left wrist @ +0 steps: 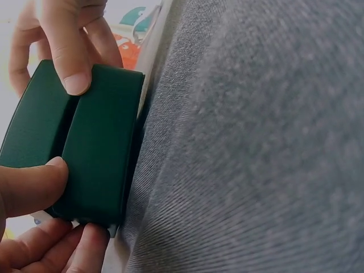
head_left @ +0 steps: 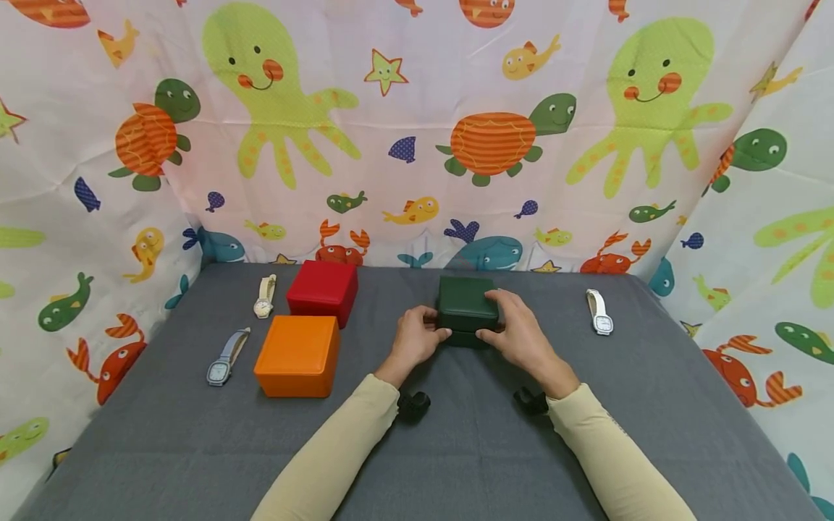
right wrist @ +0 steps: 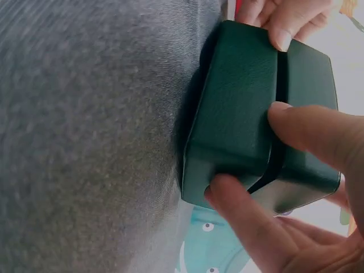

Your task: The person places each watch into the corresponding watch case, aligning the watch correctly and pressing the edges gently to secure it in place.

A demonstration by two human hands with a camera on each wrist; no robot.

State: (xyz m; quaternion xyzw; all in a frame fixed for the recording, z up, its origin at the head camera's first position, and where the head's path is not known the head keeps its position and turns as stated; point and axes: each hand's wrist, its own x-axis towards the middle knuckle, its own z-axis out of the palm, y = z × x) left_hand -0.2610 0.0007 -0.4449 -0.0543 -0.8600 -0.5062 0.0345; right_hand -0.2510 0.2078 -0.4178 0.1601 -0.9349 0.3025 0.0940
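From where I stand, the green box (head_left: 466, 302) sits close to the far edge of the grey tabletop (head_left: 658, 420), about midway along it, with both hands on it. The left hand (head_left: 414, 339) pinches its left side, thumb at the front and fingers round the side. The right hand (head_left: 523, 339) grips the right side the same way, its thumb at the dark seam (right wrist: 282, 77) between the box's two halves. Off toward the far left corner, a red box (head_left: 323, 286) stands by the far edge, an orange box (head_left: 298, 353) just in front of it. A cream-strapped watch (head_left: 264, 298) lies left of the red box, a blue-grey watch (head_left: 226, 359) nearer the left edge. A white-strapped watch (head_left: 599, 312) lies near the far right corner.
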